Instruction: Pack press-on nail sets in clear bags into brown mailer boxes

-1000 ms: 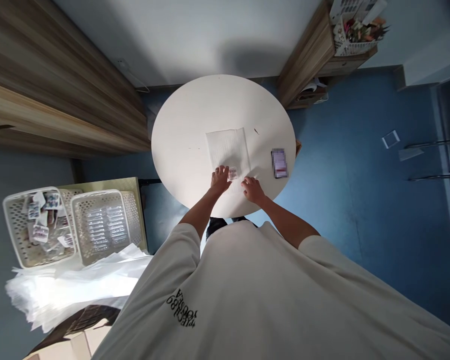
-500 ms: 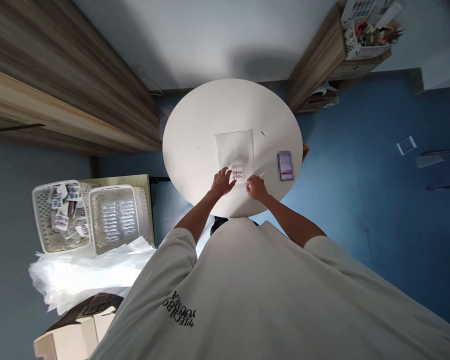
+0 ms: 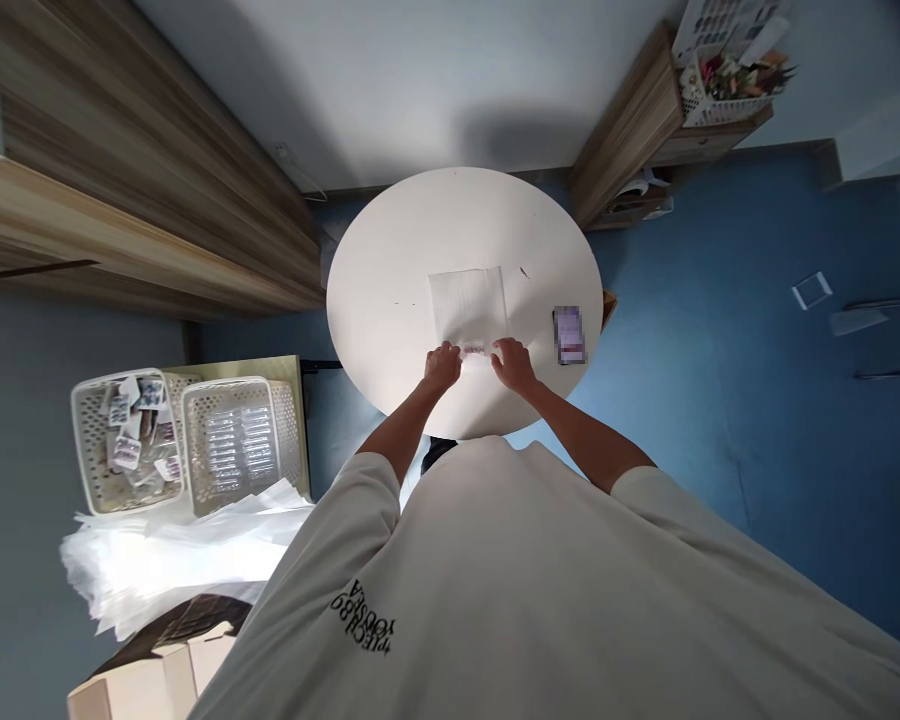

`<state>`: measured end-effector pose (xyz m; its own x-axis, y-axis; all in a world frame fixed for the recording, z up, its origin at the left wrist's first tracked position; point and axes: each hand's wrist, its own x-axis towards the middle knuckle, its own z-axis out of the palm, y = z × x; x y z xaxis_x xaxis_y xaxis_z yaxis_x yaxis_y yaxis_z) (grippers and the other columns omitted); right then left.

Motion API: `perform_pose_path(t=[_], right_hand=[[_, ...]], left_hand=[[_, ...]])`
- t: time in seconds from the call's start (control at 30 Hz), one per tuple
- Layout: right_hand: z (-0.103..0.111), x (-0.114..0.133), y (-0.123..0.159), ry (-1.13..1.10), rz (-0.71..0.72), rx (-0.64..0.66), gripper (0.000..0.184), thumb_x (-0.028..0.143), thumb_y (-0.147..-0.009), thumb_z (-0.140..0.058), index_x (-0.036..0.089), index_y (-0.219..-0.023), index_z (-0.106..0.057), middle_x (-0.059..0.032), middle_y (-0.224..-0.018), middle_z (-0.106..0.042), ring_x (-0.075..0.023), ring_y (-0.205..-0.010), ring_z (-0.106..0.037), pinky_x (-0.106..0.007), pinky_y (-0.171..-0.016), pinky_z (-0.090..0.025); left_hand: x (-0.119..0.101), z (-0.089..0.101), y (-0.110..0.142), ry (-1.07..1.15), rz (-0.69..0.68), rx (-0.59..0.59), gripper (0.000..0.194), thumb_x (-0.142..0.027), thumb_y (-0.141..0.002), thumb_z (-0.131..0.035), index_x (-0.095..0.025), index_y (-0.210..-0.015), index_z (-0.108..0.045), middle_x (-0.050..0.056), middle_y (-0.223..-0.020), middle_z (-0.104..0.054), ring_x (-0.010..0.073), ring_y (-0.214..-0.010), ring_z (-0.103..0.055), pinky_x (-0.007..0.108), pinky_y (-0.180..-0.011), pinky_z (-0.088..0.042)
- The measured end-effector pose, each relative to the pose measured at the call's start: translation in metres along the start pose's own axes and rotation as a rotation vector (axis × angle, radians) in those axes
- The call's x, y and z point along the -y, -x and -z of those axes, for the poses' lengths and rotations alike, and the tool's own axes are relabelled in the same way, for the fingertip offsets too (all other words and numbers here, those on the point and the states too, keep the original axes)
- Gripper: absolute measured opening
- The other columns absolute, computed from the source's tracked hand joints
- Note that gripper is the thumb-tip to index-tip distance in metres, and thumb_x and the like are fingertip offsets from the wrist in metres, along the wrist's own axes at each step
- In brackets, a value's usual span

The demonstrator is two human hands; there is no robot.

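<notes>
On the round white table [image 3: 390, 235] lies a thin white translucent sheet, probably foam wrap [image 3: 467, 300]. At its near edge is a small flat pack with rows of reddish pieces [image 3: 474, 350], seen tilted and partly behind the sheet. My left hand [image 3: 442, 367] is closed at the left end of the pack and the sheet's near edge. My right hand [image 3: 514, 366] has bent fingers at the sheet's near right corner, just right of the pack. The fingertips of both hands are small and partly hidden.
A phone [image 3: 570, 335] lies on the table's right side, and a small dark scrap [image 3: 524, 272] behind the sheet. At left stand a basket of small packs [image 3: 79, 430] and a basket of clear plastic cases [image 3: 187, 440]. White sheets [image 3: 172, 555] are piled nearer me.
The pack lay flat with its rows showing; now it is tipped up with the sheet's near edge. My right hand has shifted slightly forward and its fingers have reached out to the edge.
</notes>
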<state>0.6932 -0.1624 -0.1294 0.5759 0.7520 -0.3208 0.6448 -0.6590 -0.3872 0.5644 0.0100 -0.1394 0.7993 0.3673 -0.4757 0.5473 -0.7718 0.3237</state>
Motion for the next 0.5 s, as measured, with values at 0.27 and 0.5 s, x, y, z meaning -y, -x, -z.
perform_pose_path(t=[0.27, 0.5], right_hand=[[0.001, 0.01, 0.018, 0.16, 0.381, 0.188, 0.045, 0.015, -0.1, -0.039, 0.019, -0.135, -0.068, -0.0163, -0.143, -0.059, -0.0346, -0.13, -0.047, -0.047, -0.113, -0.033], [-0.013, 0.011, 0.002, 0.217, 0.313, 0.224, 0.057, 0.011, -0.094, -0.046, 0.015, -0.15, -0.057, -0.0169, -0.161, -0.049, -0.0358, -0.138, -0.045, -0.049, -0.117, -0.031]], left_hand=[[0.002, 0.003, -0.021, 0.01, 0.041, -0.004, 0.032, -0.035, -0.106, -0.05, -0.023, -0.128, -0.068, 0.017, -0.133, -0.067, 0.034, -0.119, -0.067, 0.051, -0.107, -0.047], [0.002, 0.009, -0.02, 0.023, 0.033, -0.036, 0.037, -0.022, -0.102, -0.048, -0.02, -0.135, -0.065, 0.019, -0.14, -0.064, 0.0367, -0.128, -0.063, 0.055, -0.112, -0.043]])
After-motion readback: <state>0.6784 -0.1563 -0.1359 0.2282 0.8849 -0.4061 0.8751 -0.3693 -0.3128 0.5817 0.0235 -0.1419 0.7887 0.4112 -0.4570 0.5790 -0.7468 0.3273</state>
